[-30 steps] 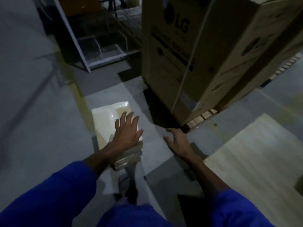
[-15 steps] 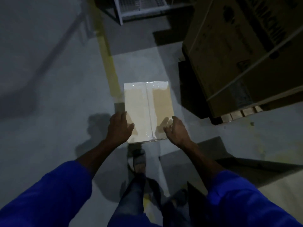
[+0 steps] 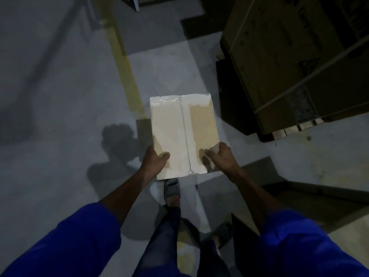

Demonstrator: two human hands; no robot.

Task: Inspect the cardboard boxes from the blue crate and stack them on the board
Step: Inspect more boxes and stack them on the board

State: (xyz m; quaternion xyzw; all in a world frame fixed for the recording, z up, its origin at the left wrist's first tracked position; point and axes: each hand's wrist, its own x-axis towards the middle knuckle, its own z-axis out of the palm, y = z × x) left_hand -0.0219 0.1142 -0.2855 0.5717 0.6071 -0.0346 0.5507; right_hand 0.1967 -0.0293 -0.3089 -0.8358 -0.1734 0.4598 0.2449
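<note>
Cardboard box (image 3: 182,134), pale and taped down its middle seam, is held flat in front of you above the grey floor (image 3: 60,116). A yellow floor line (image 3: 127,72) runs away beneath its far left corner. To your right stands a large strapped carton (image 3: 295,62) on a pallet (image 3: 289,131). Your left hand (image 3: 153,162) grips the near left edge, thumb on top; your right hand (image 3: 222,158) grips the near right edge likewise

Dim overall, w/ one lit patch in the middle where the taped box top (image 3: 183,134) glares white. Hard shadows of the arms fall on the grey floor (image 3: 60,116) to the left. Corners go dark & soft; wide-angle bend at the edges.
</note>
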